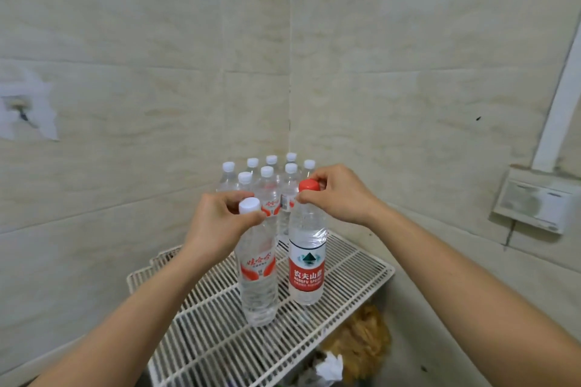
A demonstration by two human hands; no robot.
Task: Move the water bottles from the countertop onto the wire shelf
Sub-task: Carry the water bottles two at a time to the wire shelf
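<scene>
A white wire shelf [220, 333] fills the tiled corner. My left hand [217, 223] grips the neck of a white-capped water bottle [257, 280] just under its cap; its base rests on or just above the wires. My right hand [339, 195] pinches the neck of a red-capped bottle with a red label [306, 270], standing upright on the shelf to the right of the first. Behind them, several white-capped bottles [267, 176] stand packed together at the back of the shelf, against the corner.
Tiled walls close in on the left and right of the shelf. A white box [534, 204] is fixed to the right wall. Below the shelf's right edge lie something orange-brown [361, 342] and crumpled white paper [330, 367]. Bare shelf wires lie in front of the two held bottles.
</scene>
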